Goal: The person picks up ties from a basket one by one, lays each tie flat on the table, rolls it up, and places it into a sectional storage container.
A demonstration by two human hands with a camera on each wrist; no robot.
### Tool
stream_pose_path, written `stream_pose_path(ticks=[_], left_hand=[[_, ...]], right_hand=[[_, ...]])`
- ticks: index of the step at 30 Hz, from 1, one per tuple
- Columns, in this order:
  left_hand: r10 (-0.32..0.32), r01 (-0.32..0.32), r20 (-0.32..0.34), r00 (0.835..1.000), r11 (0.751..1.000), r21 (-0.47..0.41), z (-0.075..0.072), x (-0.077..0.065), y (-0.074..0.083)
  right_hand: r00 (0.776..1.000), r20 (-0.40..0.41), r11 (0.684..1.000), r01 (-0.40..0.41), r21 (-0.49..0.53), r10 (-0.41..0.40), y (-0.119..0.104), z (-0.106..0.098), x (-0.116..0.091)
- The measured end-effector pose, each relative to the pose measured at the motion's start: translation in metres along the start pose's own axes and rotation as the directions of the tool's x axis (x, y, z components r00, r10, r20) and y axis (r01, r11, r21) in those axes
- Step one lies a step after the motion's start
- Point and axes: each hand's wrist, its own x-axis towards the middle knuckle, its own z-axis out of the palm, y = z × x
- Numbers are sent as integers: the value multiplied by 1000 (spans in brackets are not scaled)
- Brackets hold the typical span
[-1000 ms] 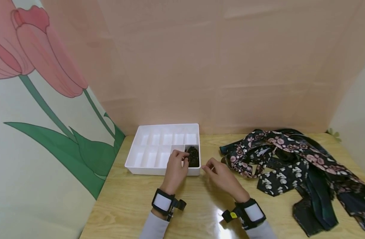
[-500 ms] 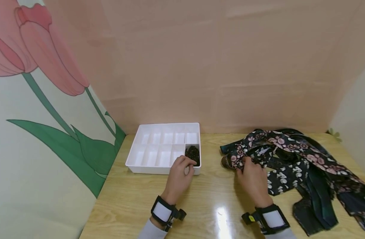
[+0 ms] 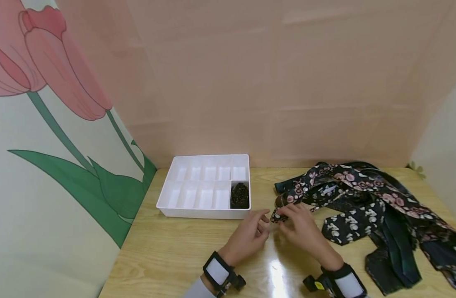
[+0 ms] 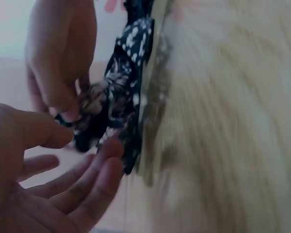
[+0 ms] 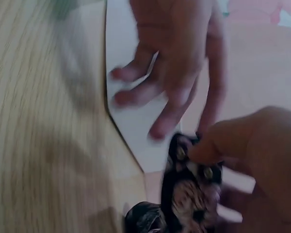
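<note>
Right hand (image 3: 303, 228) pinches the end of a dark floral cloth (image 3: 277, 217); left hand (image 3: 247, 236), loosely spread, hovers just beside it

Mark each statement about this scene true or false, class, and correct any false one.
1. The right grip pinches a floral necktie. True.
2. The left grip is holding the dark roll. False: the dark roll sits in a tray compartment, apart from the left grip.
3. The white divided tray stands left of the necktie heap. True.
4. Every tray compartment is filled. False: only the near right corner one is.
5. The necktie heap lies inside the tray. False: it lies on the wooden table.
</note>
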Motion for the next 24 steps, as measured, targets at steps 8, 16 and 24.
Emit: stream_pose_path(ticks=[8,16,24], left_hand=[[3,1,-46,999,997,75,3,1,0],[7,-4,-119,993,1000,26,-15,-8,-7],[-43,38,-130,991,998,-42,-31,-31,-22]], right_hand=[[992,59,988,109,108,-116,-10,3,-2],[988,125,994,-76,-83,86,14,-8,-4],[976,125,973,-158,-170,180,41,-16,-13]])
